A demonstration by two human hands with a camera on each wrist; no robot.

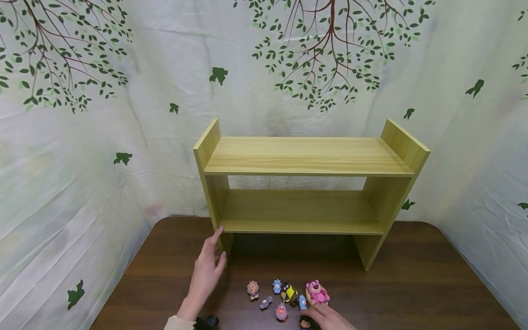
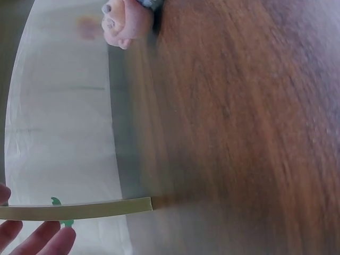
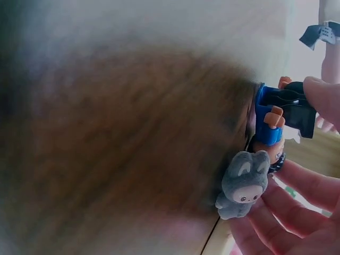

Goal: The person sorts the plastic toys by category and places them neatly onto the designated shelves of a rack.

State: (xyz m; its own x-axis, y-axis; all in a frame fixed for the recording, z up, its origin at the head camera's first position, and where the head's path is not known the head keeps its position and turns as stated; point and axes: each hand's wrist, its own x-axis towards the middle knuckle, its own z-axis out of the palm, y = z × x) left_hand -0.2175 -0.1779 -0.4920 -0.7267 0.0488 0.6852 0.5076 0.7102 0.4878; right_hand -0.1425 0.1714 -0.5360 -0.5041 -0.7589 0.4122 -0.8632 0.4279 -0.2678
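Observation:
A two-tier wooden shelf point(image 1: 305, 211) stands on the brown table. My left hand point(image 1: 208, 268) grips its left side panel point(image 2: 79, 210), with the thumb on one side and the fingers point(image 2: 40, 239) on the other. At the table's front, my right hand point(image 1: 327, 317) holds a dark-haired figurine point(image 1: 305, 323) in blue clothes, the thumb point(image 3: 321, 98) against its black lower part and the fingers by its head. Beside those fingers is a small grey-blue rabbit-eared doll point(image 3: 244, 186). A pink bear figure point(image 1: 316, 292) sits just beyond the right hand.
Several small figures lie before the shelf: a pink-faced one point(image 1: 253, 289), a grey one point(image 1: 266, 302), a light-blue one point(image 1: 277, 286), a yellow-and-black one point(image 1: 289, 293) and a pink one point(image 1: 281, 312). A leaf-printed curtain point(image 1: 165, 137) hangs behind and around the table point(image 1: 433, 279).

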